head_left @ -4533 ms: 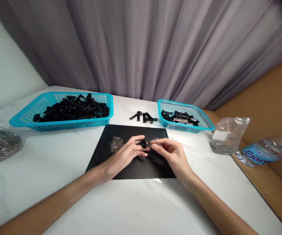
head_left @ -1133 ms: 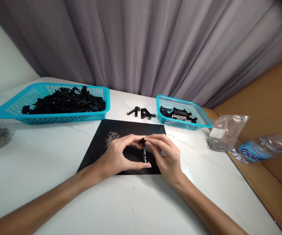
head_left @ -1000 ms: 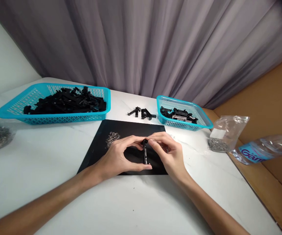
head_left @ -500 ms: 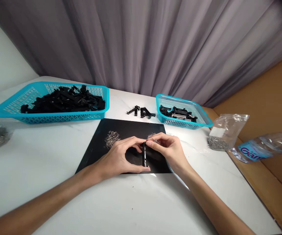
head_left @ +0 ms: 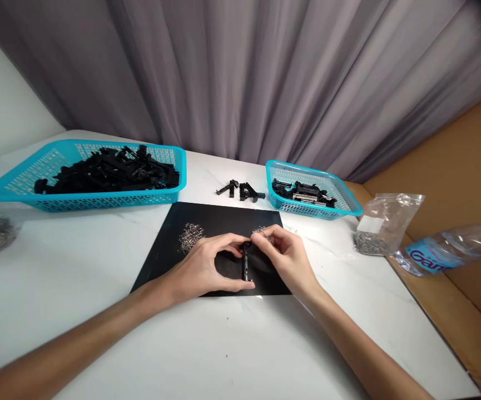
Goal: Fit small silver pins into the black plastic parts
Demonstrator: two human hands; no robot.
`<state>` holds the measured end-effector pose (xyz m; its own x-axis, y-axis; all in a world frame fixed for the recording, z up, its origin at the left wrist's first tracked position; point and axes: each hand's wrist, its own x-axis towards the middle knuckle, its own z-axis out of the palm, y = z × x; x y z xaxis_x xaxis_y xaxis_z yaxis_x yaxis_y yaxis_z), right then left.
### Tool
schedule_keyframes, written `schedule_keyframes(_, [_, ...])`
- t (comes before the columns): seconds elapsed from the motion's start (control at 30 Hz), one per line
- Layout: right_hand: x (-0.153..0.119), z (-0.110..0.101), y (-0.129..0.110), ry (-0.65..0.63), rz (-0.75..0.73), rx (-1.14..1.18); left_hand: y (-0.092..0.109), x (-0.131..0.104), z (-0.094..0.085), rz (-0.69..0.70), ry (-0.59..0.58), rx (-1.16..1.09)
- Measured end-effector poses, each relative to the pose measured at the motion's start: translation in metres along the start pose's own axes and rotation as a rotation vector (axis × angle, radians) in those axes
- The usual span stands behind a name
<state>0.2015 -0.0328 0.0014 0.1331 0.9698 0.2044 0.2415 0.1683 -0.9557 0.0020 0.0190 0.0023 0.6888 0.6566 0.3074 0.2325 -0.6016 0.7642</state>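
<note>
A narrow black part (head_left: 246,262) stands upright over the black mat (head_left: 160,250), gripped at its ends between the thumb and fingers of my left hand (head_left: 202,264). My right hand (head_left: 284,250) is closed in a pinch at the top end of the part; whatever lies between its fingertips is too small to make out. To the left of the part lies a pile of small metal pieces (head_left: 191,236). A second small metal pile (head_left: 259,230) is partly hidden behind my right hand.
A large blue basket (head_left: 110,198) of black parts stands at the back left, a smaller blue basket (head_left: 307,210) at the back right. Loose black parts (head_left: 248,192) lie between them. Bags of metal pieces (head_left: 371,243) and a bottle (head_left: 444,253) flank the table.
The fingers of my right hand have shifted slightly at the top of the black part. The part has tilted a little, and its bright face shows less.
</note>
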Motion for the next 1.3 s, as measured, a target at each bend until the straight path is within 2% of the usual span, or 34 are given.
schedule_keyframes(0.17, [0.000, -0.014, -0.005, 0.163, -0.199, -0.257, -0.004, 0.001, 0.000, -0.090, -0.043, -0.094])
schedule_keyframes(0.23, [-0.001, -0.017, -0.004, 0.131, -0.185, -0.256, -0.006, 0.001, 0.001, -0.117, -0.050, -0.117])
schedule_keyframes(0.37, [-0.002, -0.014, 0.001, -0.005, -0.096, -0.018, -0.009, 0.001, 0.001, -0.147, -0.065, -0.168])
schedule_keyframes(0.6, [0.000, -0.005, 0.003, 0.002, -0.111, 0.076, -0.009, 0.000, 0.000, -0.199, -0.094, -0.160])
schedule_keyframes(1.0, [-0.008, -0.002, 0.002, -0.053, -0.104, 0.036, -0.007, 0.001, 0.005, -0.146, -0.075, -0.113])
schedule_keyframes(1.1, [-0.008, -0.004, -0.004, 0.062, -0.185, -0.047, -0.002, 0.002, -0.001, -0.140, -0.085, -0.151])
schedule_keyframes(1.17, [-0.005, -0.006, -0.009, 0.225, -0.282, -0.125, 0.000, 0.005, -0.012, -0.138, -0.043, -0.222])
schedule_keyframes(1.23, [-0.002, -0.006, -0.012, 0.332, -0.366, -0.196, 0.002, 0.010, -0.028, -0.125, 0.059, -0.324])
schedule_keyframes(1.3, [-0.001, 0.001, -0.012, 0.257, -0.429, -0.268, 0.001, 0.016, -0.045, -0.115, 0.218, -0.404])
